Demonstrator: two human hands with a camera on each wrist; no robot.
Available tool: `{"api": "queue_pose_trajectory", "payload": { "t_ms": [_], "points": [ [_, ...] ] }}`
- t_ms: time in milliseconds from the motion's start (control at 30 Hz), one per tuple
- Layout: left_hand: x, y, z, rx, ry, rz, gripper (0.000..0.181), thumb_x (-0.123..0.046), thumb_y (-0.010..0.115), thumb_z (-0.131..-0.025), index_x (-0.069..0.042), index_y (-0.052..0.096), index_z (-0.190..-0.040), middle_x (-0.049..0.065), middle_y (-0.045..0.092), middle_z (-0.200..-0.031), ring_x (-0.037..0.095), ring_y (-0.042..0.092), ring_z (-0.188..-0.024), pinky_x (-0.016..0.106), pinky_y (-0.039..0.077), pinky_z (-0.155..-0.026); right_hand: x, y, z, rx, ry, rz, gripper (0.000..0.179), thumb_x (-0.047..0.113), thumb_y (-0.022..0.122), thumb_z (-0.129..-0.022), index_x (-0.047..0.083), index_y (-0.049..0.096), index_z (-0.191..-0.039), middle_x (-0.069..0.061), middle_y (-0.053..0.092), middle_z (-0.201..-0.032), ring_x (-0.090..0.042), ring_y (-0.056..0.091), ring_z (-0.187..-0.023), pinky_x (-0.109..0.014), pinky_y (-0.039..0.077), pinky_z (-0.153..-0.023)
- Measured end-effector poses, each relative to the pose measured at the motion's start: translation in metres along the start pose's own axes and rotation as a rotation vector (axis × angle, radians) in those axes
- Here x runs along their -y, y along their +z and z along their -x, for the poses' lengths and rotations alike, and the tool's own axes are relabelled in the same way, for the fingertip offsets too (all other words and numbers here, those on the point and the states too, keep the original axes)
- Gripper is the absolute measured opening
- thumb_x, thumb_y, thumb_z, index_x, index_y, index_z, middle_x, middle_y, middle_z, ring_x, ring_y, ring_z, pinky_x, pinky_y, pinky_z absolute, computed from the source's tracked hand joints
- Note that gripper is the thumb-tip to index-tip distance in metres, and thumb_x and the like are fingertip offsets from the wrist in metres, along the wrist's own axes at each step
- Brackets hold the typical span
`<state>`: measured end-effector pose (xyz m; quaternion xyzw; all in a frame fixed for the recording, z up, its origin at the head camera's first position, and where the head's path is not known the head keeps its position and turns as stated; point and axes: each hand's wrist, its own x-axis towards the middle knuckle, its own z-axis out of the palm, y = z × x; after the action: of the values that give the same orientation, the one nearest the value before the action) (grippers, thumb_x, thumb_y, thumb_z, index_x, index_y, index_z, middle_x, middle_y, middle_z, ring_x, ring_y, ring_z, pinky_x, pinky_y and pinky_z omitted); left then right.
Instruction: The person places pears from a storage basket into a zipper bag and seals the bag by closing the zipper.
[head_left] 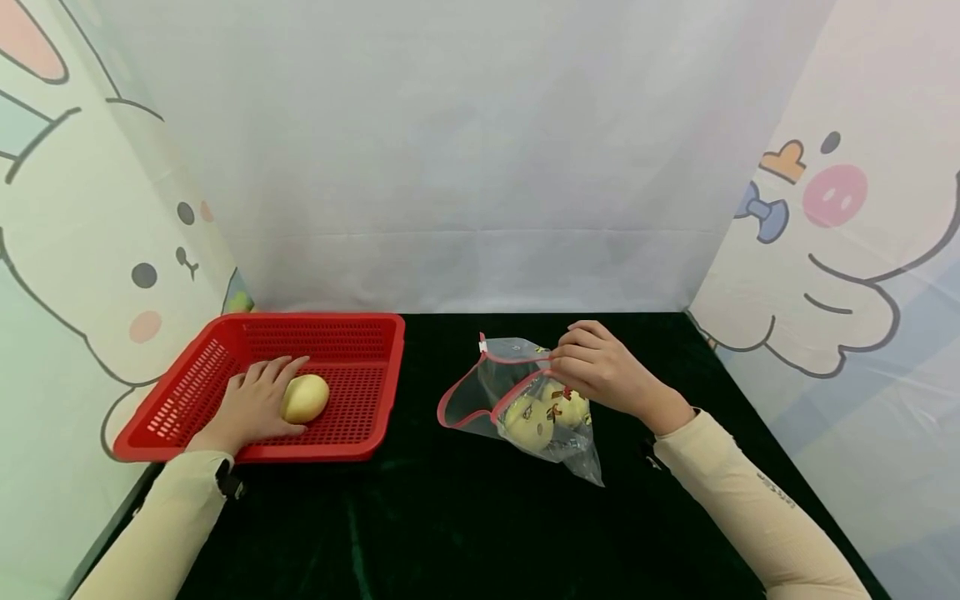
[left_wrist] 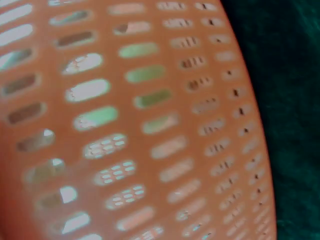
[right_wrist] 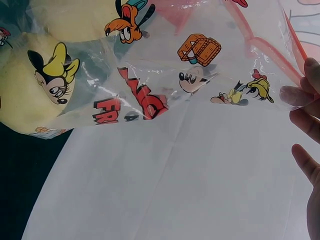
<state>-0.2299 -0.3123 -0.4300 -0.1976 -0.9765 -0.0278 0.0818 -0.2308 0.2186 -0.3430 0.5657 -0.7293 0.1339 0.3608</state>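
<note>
My left hand [head_left: 255, 404] is inside the red plastic basket [head_left: 367, 450], fingers spread beside a pale yellow round fruit [head_left: 305, 398]. Its thumb lies along the near side of the fruit and the fingers reach past the far side. In the left wrist view the perforated basket wall [left_wrist: 165, 125] fills most of the picture, hiding that hand. My right hand [head_left: 600, 367] pinches the pink-edged rim of a clear zip bag [head_left: 480, 387] printed with cartoon figures. Pale yellow fruits [head_left: 528, 422] bulge in the lower part of the bag, whose mouth gapes toward the left.
A dark green cloth [head_left: 420, 533] covers the table, with the basket at the left and the bag right of centre. Behind stands a plain white curtain [head_left: 480, 167]. Cartoon-printed panels [head_left: 847, 250] close in both sides.
</note>
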Motion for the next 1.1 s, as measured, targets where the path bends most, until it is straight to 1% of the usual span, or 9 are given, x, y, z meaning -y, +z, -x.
{"api": "queue_pose_trajectory", "payload": {
  "t_ms": [200,367,467,567,700,900,1100],
  "points": [
    [0.006,0.008,0.004,0.079,-0.056,0.026,0.103,-0.047,0.084,-0.071,-0.003,0.032,-0.148,0.029,0.045,-0.136,0.053,0.038,-0.120,0.071,0.034,-0.087,0.000,-0.001,0.000,0.007,-0.003,0.008,0.030,0.028,0.054,-0.104,0.008,0.073,-0.092,-0.006,0.073,-0.088,-0.027,0.063,-0.090,-0.049,0.046,-0.092],
    [0.007,0.008,0.004,0.155,-0.085,0.062,0.099,-0.048,0.082,-0.074,-0.002,0.034,-0.147,0.030,0.048,-0.134,0.055,0.037,-0.120,0.073,0.032,-0.088,0.001,-0.002,-0.001,0.010,-0.001,0.004,0.030,0.028,0.054,-0.104,0.008,0.073,-0.092,-0.006,0.073,-0.089,-0.027,0.064,-0.090,-0.049,0.045,-0.093],
    [0.006,0.007,0.003,0.178,-0.087,0.071,0.093,-0.048,0.079,-0.077,-0.002,0.036,-0.146,0.030,0.050,-0.133,0.054,0.038,-0.120,0.072,0.031,-0.089,0.001,-0.002,-0.001,0.013,-0.001,-0.001,0.029,0.027,0.055,-0.103,0.008,0.073,-0.092,-0.006,0.073,-0.089,-0.028,0.064,-0.090,-0.049,0.045,-0.093],
    [0.006,0.009,0.001,0.176,-0.085,0.070,0.087,-0.046,0.078,-0.080,-0.002,0.039,-0.144,0.030,0.052,-0.132,0.053,0.040,-0.118,0.072,0.031,-0.090,0.001,-0.001,-0.001,0.011,-0.002,-0.003,0.028,0.027,0.056,-0.103,0.007,0.073,-0.092,-0.006,0.073,-0.088,-0.028,0.063,-0.090,-0.049,0.045,-0.092],
    [0.006,0.008,-0.002,0.147,-0.078,0.057,0.082,-0.043,0.078,-0.081,0.001,0.042,-0.141,0.030,0.055,-0.128,0.052,0.043,-0.115,0.069,0.033,-0.088,0.001,-0.001,-0.001,0.006,-0.004,0.000,0.029,0.027,0.055,-0.103,0.007,0.073,-0.092,-0.006,0.073,-0.088,-0.027,0.063,-0.090,-0.049,0.046,-0.092],
    [0.004,0.009,-0.008,0.120,-0.058,0.007,0.079,-0.042,0.077,-0.082,0.003,0.046,-0.139,0.029,0.058,-0.124,0.049,0.047,-0.114,0.066,0.038,-0.088,0.001,-0.001,-0.001,0.004,-0.009,-0.005,0.025,0.025,0.059,-0.102,0.007,0.072,-0.091,-0.006,0.073,-0.088,-0.028,0.063,-0.089,-0.049,0.046,-0.091],
    [0.002,0.007,-0.009,0.113,-0.050,-0.010,0.078,-0.040,0.078,-0.081,0.005,0.048,-0.137,0.029,0.060,-0.121,0.047,0.049,-0.114,0.065,0.039,-0.085,0.001,-0.001,-0.002,0.016,-0.010,-0.007,0.018,0.023,0.065,-0.098,0.007,0.073,-0.092,-0.007,0.073,-0.089,-0.027,0.064,-0.089,-0.048,0.047,-0.091]
  ]
}}
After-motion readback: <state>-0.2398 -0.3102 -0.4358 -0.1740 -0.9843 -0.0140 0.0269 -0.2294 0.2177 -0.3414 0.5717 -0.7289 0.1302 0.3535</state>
